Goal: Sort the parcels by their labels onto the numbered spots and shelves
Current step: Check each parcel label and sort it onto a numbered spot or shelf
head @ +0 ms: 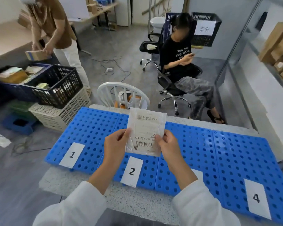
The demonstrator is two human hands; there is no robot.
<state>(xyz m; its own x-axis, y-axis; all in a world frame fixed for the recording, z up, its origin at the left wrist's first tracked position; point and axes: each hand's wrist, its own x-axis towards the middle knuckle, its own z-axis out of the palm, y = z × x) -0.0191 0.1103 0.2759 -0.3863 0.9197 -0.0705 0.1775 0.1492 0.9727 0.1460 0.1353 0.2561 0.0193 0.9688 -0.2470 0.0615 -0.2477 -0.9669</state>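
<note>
A speckled counter (129,201) carries a row of blue perforated panels (194,144). Beyond it, a black crate (216,18) bears a white sign (204,29) reading "泰安". White sheets (71,154) lying on the panels are numbered "1", "2" and "4"; another is hidden behind the right forearm. A thin white parcel (145,128) is held upright above sheet "2". Its label faces the camera upside down, showing a barcode and a code including "L02". The left hand (115,144) pinches its left edge, the right hand (168,144) its right edge.

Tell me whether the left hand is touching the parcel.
Touching. The head view shows the left hand pinching the left edge of the parcel, thumb on its front.
</note>
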